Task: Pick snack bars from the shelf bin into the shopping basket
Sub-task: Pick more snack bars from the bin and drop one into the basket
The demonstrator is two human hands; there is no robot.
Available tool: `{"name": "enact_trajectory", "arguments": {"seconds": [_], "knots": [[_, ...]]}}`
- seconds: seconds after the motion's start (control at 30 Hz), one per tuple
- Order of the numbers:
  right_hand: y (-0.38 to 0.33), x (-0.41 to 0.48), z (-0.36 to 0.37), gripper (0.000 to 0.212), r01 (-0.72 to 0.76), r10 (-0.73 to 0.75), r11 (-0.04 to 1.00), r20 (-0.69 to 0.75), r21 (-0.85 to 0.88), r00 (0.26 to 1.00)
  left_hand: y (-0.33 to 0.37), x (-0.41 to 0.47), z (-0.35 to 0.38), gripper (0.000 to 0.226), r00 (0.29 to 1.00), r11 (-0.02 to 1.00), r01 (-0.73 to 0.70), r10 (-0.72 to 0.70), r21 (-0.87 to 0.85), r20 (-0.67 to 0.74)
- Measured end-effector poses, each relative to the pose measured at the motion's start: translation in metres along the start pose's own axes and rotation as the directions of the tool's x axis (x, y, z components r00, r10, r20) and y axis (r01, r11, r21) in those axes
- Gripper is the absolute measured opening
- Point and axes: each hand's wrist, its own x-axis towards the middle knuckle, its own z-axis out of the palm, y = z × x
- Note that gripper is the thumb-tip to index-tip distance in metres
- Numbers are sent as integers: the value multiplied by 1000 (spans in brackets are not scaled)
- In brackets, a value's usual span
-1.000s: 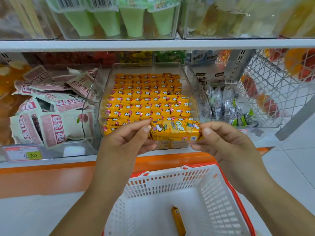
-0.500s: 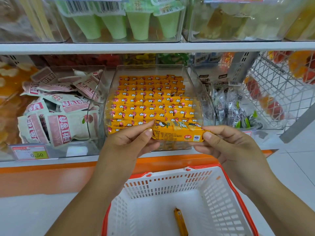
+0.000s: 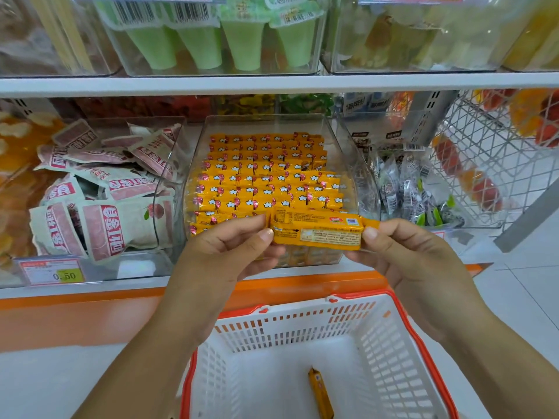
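Both hands, left (image 3: 223, 255) and right (image 3: 408, 261), pinch a snack bar (image 3: 317, 231) mid-frame before the bin (image 3: 272, 125); pink packets (image 3: 102, 201) sit left, the basket (image 3: 302, 328) below.

Print on the held snack bar (image 3: 317, 232) is too small to read. The shopping basket (image 3: 302, 325) and the loose snack bar (image 3: 320, 391) inside it run off the bottom edge.

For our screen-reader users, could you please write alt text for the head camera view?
The left hand and right hand pinch a yellow snack bar by its ends before a clear shelf bin of matching bars. Below, a white shopping basket holds one bar.
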Motion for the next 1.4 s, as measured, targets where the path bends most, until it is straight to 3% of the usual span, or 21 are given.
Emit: {"name": "enact_trajectory", "arguments": {"seconds": [0.17, 0.23, 0.3, 0.43, 0.57, 0.73, 0.87, 1.0, 1.17, 1.3, 1.4], "knots": [[3, -2, 5, 24, 41, -41, 999, -16, -16, 999, -1, 0, 6, 28, 998, 988, -22, 31, 154, -57], [5, -1, 4, 14, 27, -28, 1000, -41, -9, 999, 0, -2, 9, 23, 997, 974, -60, 71, 220, -41], [5, -1, 4, 18, 37, -37, 999, -37, -11, 999, -1, -2, 10, 18, 993, 960, -89, 105, 265, -46], [4, -2, 6, 14, 60, -58, 997, -56, 42, 997, -2, -1, 10, 23, 991, 973, -107, 122, 204, -58], [6, -2, 6, 16, 110, -110, 994, -68, -13, 992, -2, -1, 8, 26, 992, 970, -109, 122, 216, -45], [11, -2, 5, 53, 55, -55, 998, 8, -11, 998, -2, 1, 5, 27, 1000, 990, -18, 19, 143, -3], [9, 1, 5, 45, 22, -22, 999, -21, 37, 1000, -4, 5, 2, 28, 999, 997, 32, -32, 72, -4], [8, 3, 5, 51, -4, 8, 997, -44, 73, 999, -7, 8, 2, 29, 998, 998, 66, -66, 23, -9], [12, 6, 2, 69, 9, -9, 1000, 23, -2, 1000, -8, 12, 8, 13, 999, 972, 35, -29, 230, -32], [13, 9, 2, 59, 7, -11, 993, -28, -118, 1000, -9, 15, 16, 17, 1000, 929, -4, 7, 370, -6], [15, 14, 4, 40, -23, 21, 1000, -80, -20, 997, -13, 20, 17, 33, 996, 847, -85, 90, 524, 17]]}}
